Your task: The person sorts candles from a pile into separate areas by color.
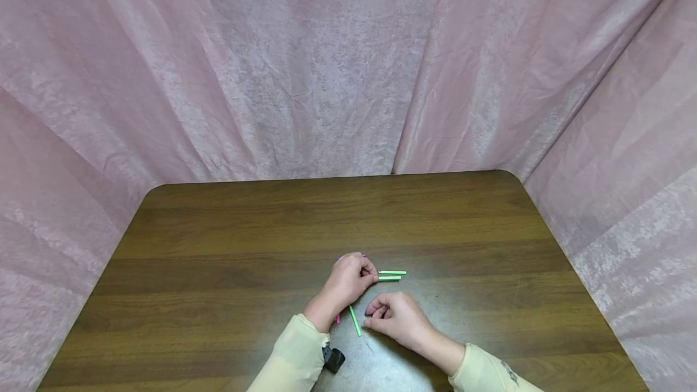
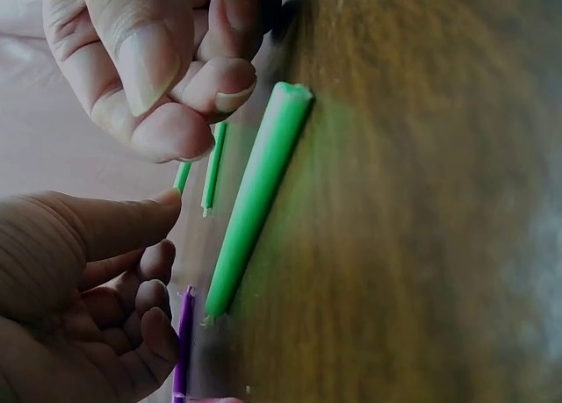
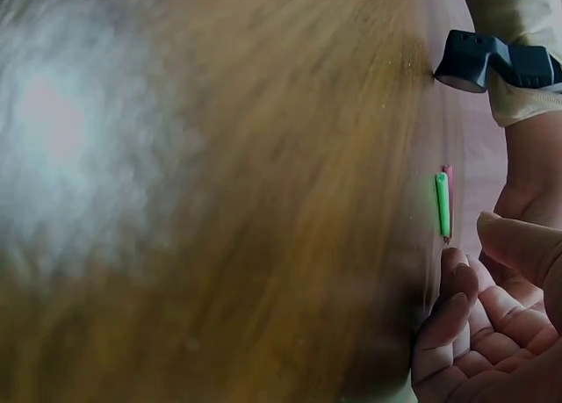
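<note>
Your left hand [image 1: 348, 277] pinches a green stick [image 1: 389, 278] by its end, thumb to finger. Second green stick [image 1: 393, 272] just beyond it on the table [image 1: 218, 228]. Your right hand [image 1: 402, 320]: fingers loosely bent, thumb apart, near the third green stick [image 1: 355, 321]. Purple stick [image 2: 184, 341] beside your left fingertips; pink stick [image 1: 337, 319] by that wrist.

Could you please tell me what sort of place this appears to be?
It looks like a small curtained-off recording or demonstration area, though I can't be certain. Pink curtains hang behind and beside a wood-grain table, and the person wears a black, camera-like wrist device.
</note>
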### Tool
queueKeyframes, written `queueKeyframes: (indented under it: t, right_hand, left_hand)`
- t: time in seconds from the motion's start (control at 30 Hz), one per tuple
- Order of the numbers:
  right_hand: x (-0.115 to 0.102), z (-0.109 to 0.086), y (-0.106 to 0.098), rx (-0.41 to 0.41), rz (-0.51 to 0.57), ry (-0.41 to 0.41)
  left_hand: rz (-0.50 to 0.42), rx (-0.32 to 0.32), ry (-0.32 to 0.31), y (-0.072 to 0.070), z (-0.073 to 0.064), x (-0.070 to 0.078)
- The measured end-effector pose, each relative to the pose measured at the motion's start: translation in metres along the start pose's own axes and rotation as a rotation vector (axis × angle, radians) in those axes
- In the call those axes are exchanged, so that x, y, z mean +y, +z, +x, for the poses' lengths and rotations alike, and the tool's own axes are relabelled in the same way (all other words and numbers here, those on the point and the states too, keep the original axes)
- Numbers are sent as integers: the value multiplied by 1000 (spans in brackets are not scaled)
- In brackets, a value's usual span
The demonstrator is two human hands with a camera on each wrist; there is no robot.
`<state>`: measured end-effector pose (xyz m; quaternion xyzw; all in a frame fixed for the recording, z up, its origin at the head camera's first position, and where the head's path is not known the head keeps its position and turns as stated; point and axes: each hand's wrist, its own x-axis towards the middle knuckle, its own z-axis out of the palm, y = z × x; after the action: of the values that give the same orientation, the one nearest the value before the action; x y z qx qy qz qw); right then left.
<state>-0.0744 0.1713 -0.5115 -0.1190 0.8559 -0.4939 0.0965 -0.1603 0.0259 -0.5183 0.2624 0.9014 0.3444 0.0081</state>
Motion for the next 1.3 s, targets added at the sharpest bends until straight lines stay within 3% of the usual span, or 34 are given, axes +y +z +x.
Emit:
queueKeyframes:
  t: [0.77,1.3]
  right_hand:
    - [-7,2,10,36,-121,-34]
    - [-11,-1,18,85,-316,-51]
  left_hand:
    - [3,-31,-50,2,6,5]
    - [19,-39,-45,6,11,7]
